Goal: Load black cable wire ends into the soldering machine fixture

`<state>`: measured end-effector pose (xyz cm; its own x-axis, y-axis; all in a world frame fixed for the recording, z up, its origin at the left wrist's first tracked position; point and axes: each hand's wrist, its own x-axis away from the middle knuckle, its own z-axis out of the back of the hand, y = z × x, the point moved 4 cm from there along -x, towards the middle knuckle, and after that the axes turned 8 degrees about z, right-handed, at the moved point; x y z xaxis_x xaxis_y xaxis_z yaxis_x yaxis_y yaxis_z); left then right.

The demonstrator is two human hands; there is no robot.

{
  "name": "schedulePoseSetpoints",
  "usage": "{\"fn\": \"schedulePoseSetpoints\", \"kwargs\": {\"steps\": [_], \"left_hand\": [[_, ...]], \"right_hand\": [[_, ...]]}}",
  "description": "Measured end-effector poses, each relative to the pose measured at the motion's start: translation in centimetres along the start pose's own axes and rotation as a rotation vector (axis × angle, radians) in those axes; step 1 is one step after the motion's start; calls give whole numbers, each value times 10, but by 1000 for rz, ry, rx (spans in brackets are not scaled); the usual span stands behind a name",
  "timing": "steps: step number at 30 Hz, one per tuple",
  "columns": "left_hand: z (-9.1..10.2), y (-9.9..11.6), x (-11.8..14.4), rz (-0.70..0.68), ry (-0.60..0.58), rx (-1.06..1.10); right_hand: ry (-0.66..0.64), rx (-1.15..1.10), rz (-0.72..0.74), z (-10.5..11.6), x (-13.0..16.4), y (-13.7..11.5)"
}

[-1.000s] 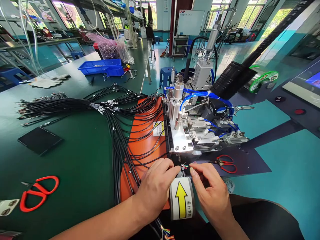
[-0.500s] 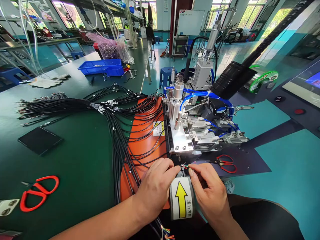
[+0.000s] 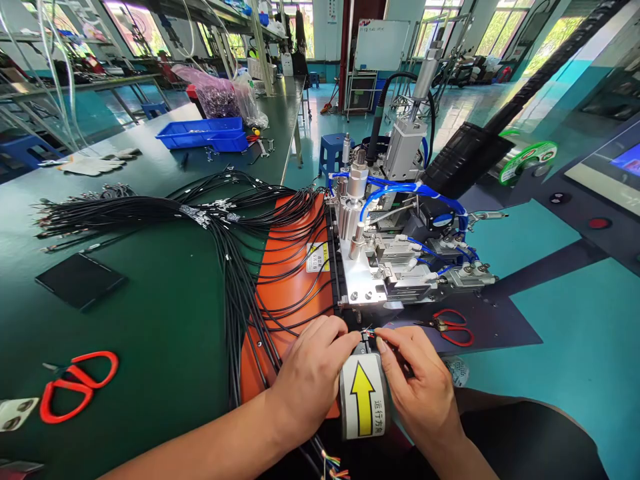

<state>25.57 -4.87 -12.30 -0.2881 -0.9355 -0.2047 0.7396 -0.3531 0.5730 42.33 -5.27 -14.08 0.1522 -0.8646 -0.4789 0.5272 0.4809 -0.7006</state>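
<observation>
In my head view the coloured wires (image 3: 371, 332) sit at a small black clip (image 3: 365, 340), just past the far end of a rounded cover (image 3: 364, 397) marked with a yellow arrow, off the right edge of the green tabletop (image 3: 165, 320). My right hand (image 3: 379, 337) has its thumb and forefinger together, clamped on the wire ends. My left hand (image 3: 358, 337) reaches in from the other side with its thumb against the clip; I cannot tell whether its fingers are closed on anything, since their tips are hidden. Left of it, an orange plate (image 3: 283, 267) runs along the tabletop's right edge, and black cables (image 3: 235, 293) drape over it from a thick bundle on the tabletop. Just beyond my hands stands the metal machine (image 3: 356, 277) with its blue hoses (image 3: 400, 189); red-handled scissors (image 3: 454, 335) lie on its dark base (image 3: 505, 330), near that base's near edge. A second pair, the orange-red scissors (image 3: 80, 385), lies toward the tabletop's near left, with a flat black tray (image 3: 81, 280) beyond it. A blue bin (image 3: 185, 135) sits further off, toward the tabletop's right edge, and pale gloves (image 3: 93, 164) lie by its left edge.
</observation>
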Motion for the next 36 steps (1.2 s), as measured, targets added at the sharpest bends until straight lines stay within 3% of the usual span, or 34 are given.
{"fn": "schedulePoseSetpoints", "kwargs": {"steps": [36], "left_hand": [[-1,-2,1,6,-9,-3]], "right_hand": [[1,-12,-26,1,5,-4]]}}
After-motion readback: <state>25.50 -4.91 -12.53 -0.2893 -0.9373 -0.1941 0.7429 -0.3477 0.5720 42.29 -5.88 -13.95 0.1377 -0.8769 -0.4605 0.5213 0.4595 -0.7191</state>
